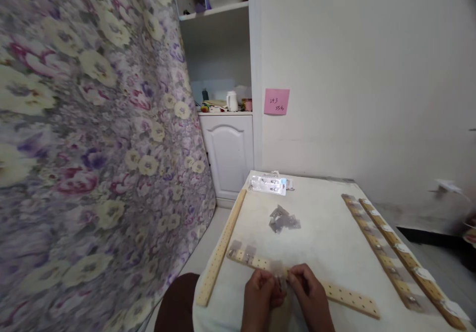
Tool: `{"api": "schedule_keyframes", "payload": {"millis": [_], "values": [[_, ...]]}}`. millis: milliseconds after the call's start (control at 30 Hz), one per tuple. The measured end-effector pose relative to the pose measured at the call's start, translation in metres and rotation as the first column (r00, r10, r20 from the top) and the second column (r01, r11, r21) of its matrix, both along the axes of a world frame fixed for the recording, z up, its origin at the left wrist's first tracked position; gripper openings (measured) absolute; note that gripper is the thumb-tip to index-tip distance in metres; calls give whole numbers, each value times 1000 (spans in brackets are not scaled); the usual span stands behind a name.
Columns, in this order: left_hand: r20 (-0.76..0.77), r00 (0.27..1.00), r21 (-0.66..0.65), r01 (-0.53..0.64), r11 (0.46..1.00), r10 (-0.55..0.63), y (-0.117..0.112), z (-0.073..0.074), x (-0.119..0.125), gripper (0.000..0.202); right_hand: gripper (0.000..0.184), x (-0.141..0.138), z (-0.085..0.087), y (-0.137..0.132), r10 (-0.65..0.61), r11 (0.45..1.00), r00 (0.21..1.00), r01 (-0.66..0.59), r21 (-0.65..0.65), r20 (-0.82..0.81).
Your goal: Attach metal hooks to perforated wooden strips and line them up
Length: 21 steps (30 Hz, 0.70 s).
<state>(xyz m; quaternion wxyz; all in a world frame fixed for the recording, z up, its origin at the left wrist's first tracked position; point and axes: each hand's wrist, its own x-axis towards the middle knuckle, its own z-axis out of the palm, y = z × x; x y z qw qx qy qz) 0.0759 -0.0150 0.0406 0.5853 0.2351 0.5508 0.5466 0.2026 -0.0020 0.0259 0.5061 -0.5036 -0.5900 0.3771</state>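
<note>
My left hand (260, 295) is closed in a pinch on a small clear plastic card (277, 267) with a shiny metal bit at its lower end. Close on its other side, my right hand (307, 290) has thumb and fingers pressed together; what lies between them is too small to make out. Both hands are over a pale wooden strip with rows of holes (351, 297), which runs across the near part of the table. Two similar clear cards (250, 252) with metal pieces sit at the strip's left end. Beyond it lies a loose pile of clear cards (283, 220).
A bare perforated strip (219, 252) lies along the table's left edge. On the right, two strips carry rows of cards, one with clear cards (379, 245), another with white ones (412, 262). Clear packaging (267, 184) rests at the far edge. A floral curtain (111, 148) hangs left.
</note>
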Motion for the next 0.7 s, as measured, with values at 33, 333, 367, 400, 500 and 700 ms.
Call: {"api": "schedule_keyframes", "payload": {"millis": [33,333,367,400,500,700], "values": [[-31,1000,21,-3,1000,4,1,-2,-1,27,25,-2,0,1,-11,999,999,9,-50,-45],[-132,988,10,84,996,-82,-3,-3,-2,17,33,-1,-2,9,41,974,987,-74,-213,-156],[-142,985,18,98,995,-95,-3,-4,-2,17,33,0,-1,11,58,970,986,-92,-225,-155],[-153,982,20,111,994,-107,-2,-6,-1,17,31,2,0,14,83,968,985,-115,-221,-151],[-198,971,-7,135,991,-134,-3,-9,0,19,24,5,2,21,179,966,978,-196,-171,-108],[-132,980,2,149,989,-148,-10,-14,-1,30,22,6,1,32,259,946,966,-256,-197,-12]]}}
